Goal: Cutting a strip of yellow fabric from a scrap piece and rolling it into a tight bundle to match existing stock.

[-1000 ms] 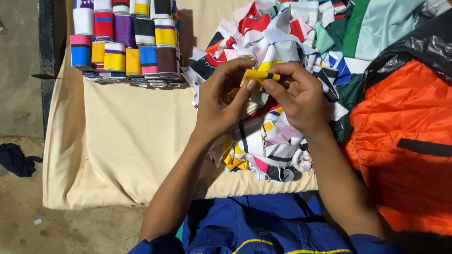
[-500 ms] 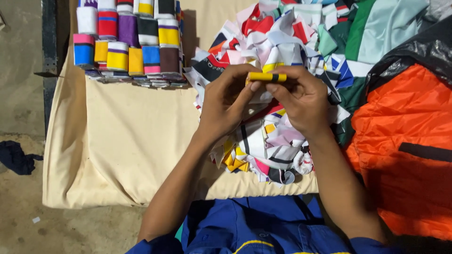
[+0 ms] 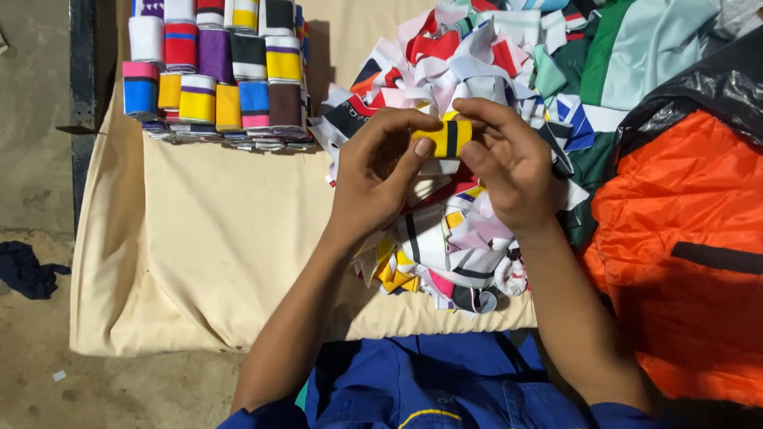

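Note:
Both hands hold a small folded fabric piece (image 3: 443,138), yellow with a black stripe, above a loose heap of mixed coloured fabric scraps (image 3: 469,238). My left hand (image 3: 372,173) pinches its left end with thumb and fingers. My right hand (image 3: 509,159) grips its right end. The piece is held level, a little above the heap. At the far left of the cream cloth (image 3: 207,262) stand rows of folded striped fabric pieces (image 3: 214,79), stacked side by side.
An orange cloth with a dark pocket slit (image 3: 683,254) lies at the right, black plastic sheet (image 3: 707,87) above it. Green fabrics (image 3: 636,56) lie at the far right. A dark rag (image 3: 28,270) is on the concrete floor at the left. Blue clothing (image 3: 429,381) covers my lap.
The yellow piece has been folded tighter into a compact rectangle and now shows its black stripe. Both hands stayed over the heap, fingers shifted along it.

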